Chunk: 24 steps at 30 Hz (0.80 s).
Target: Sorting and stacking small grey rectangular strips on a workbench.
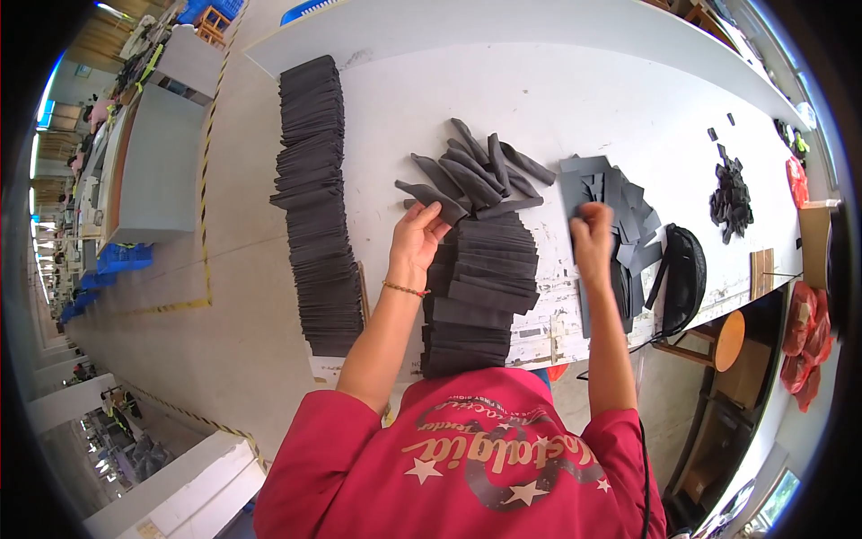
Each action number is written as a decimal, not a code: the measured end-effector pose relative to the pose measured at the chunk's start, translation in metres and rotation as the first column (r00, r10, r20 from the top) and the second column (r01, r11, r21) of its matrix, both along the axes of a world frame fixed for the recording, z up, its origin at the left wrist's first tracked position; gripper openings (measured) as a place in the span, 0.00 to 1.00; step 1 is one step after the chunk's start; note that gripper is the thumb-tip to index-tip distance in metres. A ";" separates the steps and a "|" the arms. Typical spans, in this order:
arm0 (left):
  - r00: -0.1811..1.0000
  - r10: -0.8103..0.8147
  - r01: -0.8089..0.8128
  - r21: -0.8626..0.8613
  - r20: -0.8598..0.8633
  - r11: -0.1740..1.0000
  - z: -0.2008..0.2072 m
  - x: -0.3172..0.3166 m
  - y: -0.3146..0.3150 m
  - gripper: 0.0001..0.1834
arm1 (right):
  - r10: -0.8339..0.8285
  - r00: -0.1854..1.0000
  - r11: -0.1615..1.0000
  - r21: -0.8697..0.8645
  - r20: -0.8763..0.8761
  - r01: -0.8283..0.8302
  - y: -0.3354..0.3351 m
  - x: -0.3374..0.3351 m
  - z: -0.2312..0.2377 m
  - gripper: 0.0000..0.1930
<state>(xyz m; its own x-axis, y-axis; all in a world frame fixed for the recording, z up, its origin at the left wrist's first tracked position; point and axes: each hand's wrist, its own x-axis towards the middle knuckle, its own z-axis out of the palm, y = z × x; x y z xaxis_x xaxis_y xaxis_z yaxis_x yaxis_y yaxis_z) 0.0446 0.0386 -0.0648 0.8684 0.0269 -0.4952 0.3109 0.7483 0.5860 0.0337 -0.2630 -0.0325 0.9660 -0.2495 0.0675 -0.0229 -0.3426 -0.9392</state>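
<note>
My left hand (418, 235) is closed on the near end of a folded dark grey fabric piece (422, 191), thumb on top. That piece lies at the edge of a loose heap of similar folded fabric pieces (476, 171). Just below the heap is a tight row of stacked dark fabric pieces (480, 278), reaching toward my body. My right hand (593, 238) is closed, fingers curled, over a spread pile of flat dark grey pieces (637, 229). Whatever its fingertips pinch is hidden.
A long row of stacked dark fabric (310, 198) runs along the left edge of the white table (395, 99). To the right lie a black pouch (687, 278) and a heap of small dark pieces (732, 198). A raised white board (539, 22) borders the far side.
</note>
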 end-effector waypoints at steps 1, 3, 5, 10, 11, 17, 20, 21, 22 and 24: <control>1.000 0.002 -0.002 -0.005 0.006 1.000 0.006 -0.003 -0.002 0.10 | 0.097 0.992 0.991 -0.087 -0.082 -0.104 0.020 -0.013 0.023 0.15; 0.998 -0.033 0.039 -0.149 0.046 0.988 0.019 -0.005 -0.006 0.05 | 0.238 0.962 0.937 -0.230 -0.136 -0.265 0.048 -0.040 0.054 0.18; 0.996 -0.054 0.064 -0.165 0.066 0.984 0.025 -0.007 -0.007 0.05 | 0.343 0.939 0.857 -0.405 -0.014 -0.319 0.061 -0.055 0.059 0.17; 0.993 -0.082 0.093 -0.151 0.081 0.984 0.044 -0.014 -0.010 0.09 | 0.462 0.863 0.785 -0.547 0.204 -0.290 0.076 -0.070 0.079 0.23; 0.994 -0.078 0.088 -0.133 0.074 0.987 0.049 -0.016 -0.011 0.10 | 0.463 0.861 0.784 -0.550 0.208 -0.289 0.077 -0.071 0.082 0.23; 0.984 -0.138 0.152 -0.133 0.109 0.979 0.064 -0.028 -0.018 0.12 | 0.424 0.868 0.783 -0.585 0.257 -0.210 0.084 -0.073 0.088 0.16; 0.976 -0.165 0.186 -0.144 0.143 0.972 0.069 -0.034 -0.017 0.12 | 0.376 0.879 0.751 -0.652 0.292 -0.105 0.084 -0.072 0.090 0.15; 0.974 -0.172 0.192 -0.138 0.149 0.972 0.072 -0.035 -0.018 0.12 | 0.367 0.878 0.736 -0.673 0.308 -0.071 0.084 -0.072 0.091 0.16; 0.974 -0.171 0.192 -0.139 0.152 0.971 0.076 -0.038 -0.020 0.12 | 0.358 0.875 0.719 -0.694 0.325 -0.037 0.084 -0.072 0.092 0.16; 0.980 -0.143 0.158 -0.102 0.139 0.982 0.084 -0.043 -0.024 0.12 | 0.358 0.864 0.696 -0.718 0.353 0.005 0.087 -0.072 0.094 0.15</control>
<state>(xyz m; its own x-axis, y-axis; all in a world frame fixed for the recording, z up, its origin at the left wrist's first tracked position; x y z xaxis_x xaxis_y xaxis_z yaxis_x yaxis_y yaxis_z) 0.0013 0.0148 0.0196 0.9155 -0.1584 -0.3697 0.3515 0.7618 0.5441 -0.0380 -0.1765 0.0618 0.7999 0.2146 0.5605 0.4510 -0.8311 -0.3253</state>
